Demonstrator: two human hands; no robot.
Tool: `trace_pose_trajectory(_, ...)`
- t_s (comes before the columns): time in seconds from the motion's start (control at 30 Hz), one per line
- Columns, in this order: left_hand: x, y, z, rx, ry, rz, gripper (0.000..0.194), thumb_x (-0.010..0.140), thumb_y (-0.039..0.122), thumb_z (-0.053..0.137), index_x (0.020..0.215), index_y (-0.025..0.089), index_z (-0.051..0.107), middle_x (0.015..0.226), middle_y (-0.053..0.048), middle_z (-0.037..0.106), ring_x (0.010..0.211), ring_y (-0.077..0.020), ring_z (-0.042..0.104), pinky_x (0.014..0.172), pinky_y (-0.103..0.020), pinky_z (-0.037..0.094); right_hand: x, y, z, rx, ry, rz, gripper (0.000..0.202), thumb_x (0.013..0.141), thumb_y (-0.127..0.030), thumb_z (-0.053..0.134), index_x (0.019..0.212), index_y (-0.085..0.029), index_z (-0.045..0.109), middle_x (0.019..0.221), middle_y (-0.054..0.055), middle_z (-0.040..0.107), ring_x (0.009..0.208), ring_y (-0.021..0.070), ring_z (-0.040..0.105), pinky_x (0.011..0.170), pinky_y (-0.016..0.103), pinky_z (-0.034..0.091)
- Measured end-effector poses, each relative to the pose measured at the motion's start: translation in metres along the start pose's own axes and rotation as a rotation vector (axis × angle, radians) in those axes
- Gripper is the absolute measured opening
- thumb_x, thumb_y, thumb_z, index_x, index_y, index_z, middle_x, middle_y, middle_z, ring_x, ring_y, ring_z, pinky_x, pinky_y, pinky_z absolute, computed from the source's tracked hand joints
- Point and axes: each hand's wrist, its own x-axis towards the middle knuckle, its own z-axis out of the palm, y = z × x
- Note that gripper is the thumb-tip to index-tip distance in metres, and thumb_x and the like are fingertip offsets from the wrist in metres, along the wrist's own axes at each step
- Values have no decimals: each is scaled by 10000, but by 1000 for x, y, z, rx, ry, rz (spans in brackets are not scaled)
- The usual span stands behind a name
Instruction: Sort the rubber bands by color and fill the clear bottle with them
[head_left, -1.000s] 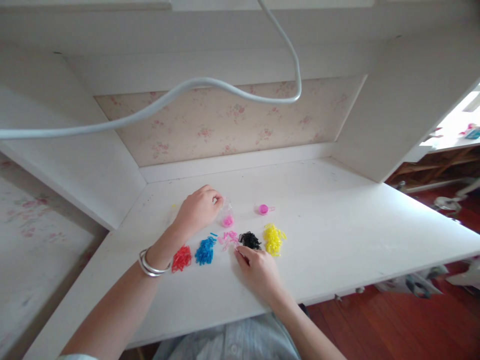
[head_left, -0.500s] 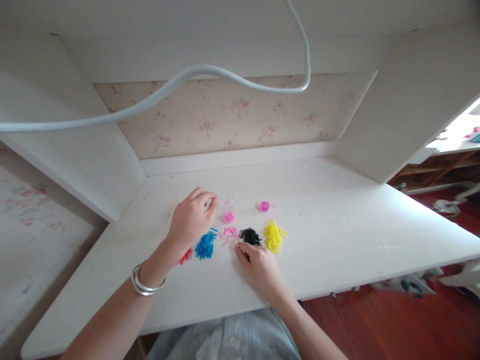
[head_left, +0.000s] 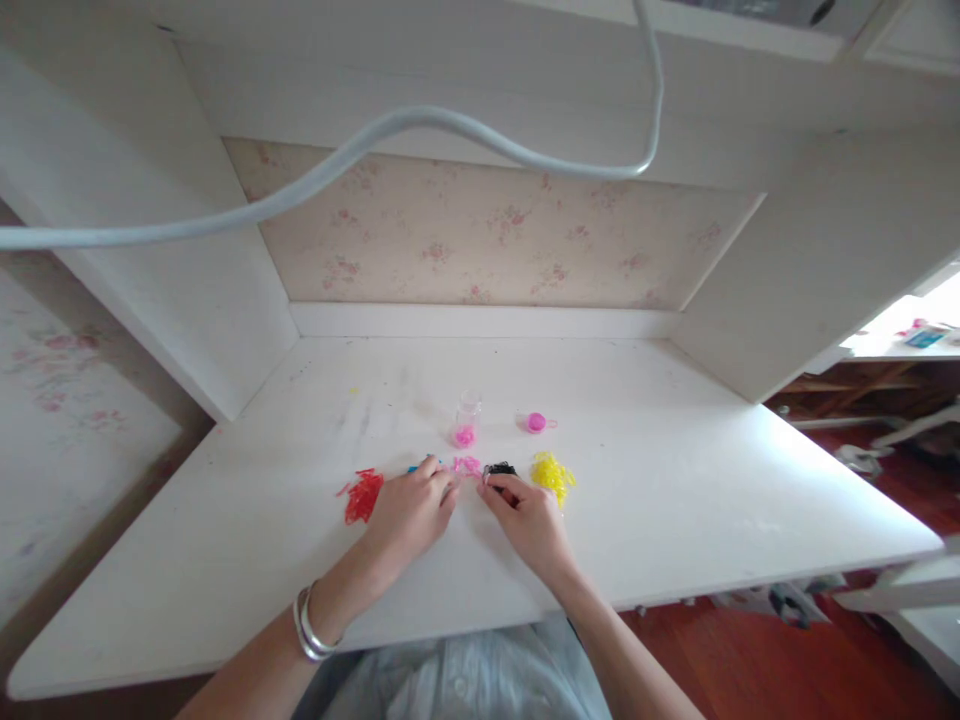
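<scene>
Small rubber bands lie in coloured piles on the white desk. My left hand is bent over the blue rubber bands, hiding most of them, its fingers closed beside the pink rubber bands. What those fingertips hold, if anything, is too small to make out. My right hand pinches what looks like a pink rubber band at the near edge of the pink pile. It partly covers the black rubber bands. Behind the pink pile stands a small clear bottle with pink bands at its bottom.
Red rubber bands lie left of my left hand, yellow rubber bands right of my right hand. A small pink round piece lies right of the bottle. A white cable hangs across the upper view. Side panels flank the desk.
My left hand has come down from beside the bottle to the pink pile, uncovering the red bands and covering the blue. My right hand stays by the pink pile. The camera view has shifted.
</scene>
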Motion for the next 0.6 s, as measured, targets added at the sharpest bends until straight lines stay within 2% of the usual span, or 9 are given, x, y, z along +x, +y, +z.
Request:
trace_pose_trajectory(0.2,1,-3,11,71,-5,29,335,961,319,303,939,233,625,935,-44,603,686,-163,612,532,-266,411,42,-44,-36,81,130,-22,395,774,-537,582,857,-180,731,493,-58,397,473,74,334,449,196,275)
trace_pose_trajectory(0.3,-1,-4,16,78,8,32,308,957,280,314,981,232,617,965,-53,605,682,-162,613,512,-265,406,66,-60,-43,119,133,-50,415,771,-552,583,889,-181,725,521,-56,396,484,72,314,446,200,255)
trace_pose_trajectory(0.47,-5,-8,16,51,45,32,324,969,267,281,1014,230,601,983,-46,605,668,-138,608,522,-250,404,96,-67,-38,195,-11,-41,443,772,-558,566,915,-164,709,527,-57,386,466,69,288,422,205,214)
trace_pose_trajectory(0.6,-6,-10,14,30,87,7,352,981,304,246,1008,230,589,966,-36,599,666,-133,607,509,-242,392,106,-66,-33,134,-105,-32,408,751,-533,592,865,-162,717,520,-58,388,457,61,270,413,203,190)
